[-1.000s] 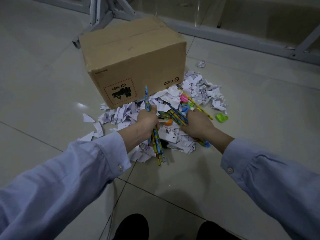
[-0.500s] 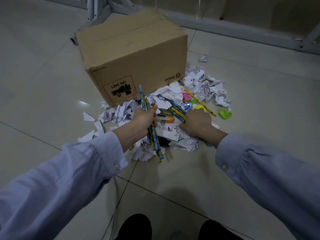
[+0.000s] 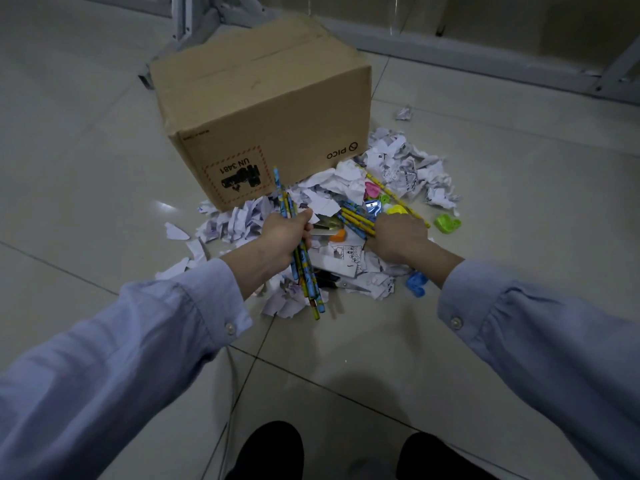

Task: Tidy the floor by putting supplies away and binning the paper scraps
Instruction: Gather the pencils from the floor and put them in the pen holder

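We see the left hand [image 3: 282, 237] clenched around a bundle of pencils [image 3: 304, 268], blue and yellow. They stand nearly upright in the fist, with one end rising towards the cardboard box [image 3: 263, 109] and the other pointing down at the floor [image 3: 519, 168]. The right hand [image 3: 398, 237] lies palm down on the heap of paper scraps [image 3: 329, 188], its fingers closed over a second clutch of pencils [image 3: 356, 218] that juts out to the left between the two hands. We cannot tell how many pencils either hand holds.

The white, torn and crumpled scraps spread over the tiles against the front and right corner of the closed box, which stands upside down to judge by its print. A lone crumpled scrap [image 3: 404, 113] lies apart, behind the heap. One yellow pencil [image 3: 388, 192] rests slantwise on the paper beyond the right hand.

Small coloured plastic pieces sit among the scraps:
- a pink one [image 3: 372, 190]
- a blue sharpener [image 3: 373, 206]
- a yellow piece [image 3: 396, 210] touching the right hand's knuckles
- an orange one [image 3: 337, 234] between the hands

A green piece [image 3: 448, 225] lies on bare tile just right of the heap, and a light blue piece [image 3: 417, 284] lies under the right wrist. Two dark shoes [image 3: 273, 452] show at the lower edge.
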Motion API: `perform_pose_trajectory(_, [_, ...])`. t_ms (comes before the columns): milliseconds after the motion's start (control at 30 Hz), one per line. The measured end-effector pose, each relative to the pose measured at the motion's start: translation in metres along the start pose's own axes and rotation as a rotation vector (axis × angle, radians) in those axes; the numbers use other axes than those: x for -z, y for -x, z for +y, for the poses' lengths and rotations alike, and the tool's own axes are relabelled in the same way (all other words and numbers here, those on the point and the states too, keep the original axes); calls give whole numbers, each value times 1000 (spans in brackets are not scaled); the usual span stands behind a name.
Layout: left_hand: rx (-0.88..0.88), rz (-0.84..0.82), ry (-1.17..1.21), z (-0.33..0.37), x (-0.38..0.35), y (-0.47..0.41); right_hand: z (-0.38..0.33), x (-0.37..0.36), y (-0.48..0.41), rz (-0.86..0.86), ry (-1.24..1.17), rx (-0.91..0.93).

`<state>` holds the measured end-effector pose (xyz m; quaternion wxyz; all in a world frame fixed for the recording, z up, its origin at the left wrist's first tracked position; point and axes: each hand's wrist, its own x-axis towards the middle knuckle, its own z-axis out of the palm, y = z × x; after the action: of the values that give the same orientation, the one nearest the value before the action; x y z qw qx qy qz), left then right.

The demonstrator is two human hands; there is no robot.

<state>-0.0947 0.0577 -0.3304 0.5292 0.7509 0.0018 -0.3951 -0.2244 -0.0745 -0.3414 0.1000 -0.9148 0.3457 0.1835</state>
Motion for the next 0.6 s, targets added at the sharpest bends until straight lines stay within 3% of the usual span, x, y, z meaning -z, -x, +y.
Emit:
perform_pose_trajectory(367, [10,2,40,8,1,6,18,41,5,-186,-17,50])
perform_pose_trajectory(600, [39,-10,74,10,-4,8,33,56,12,-213,-201,34])
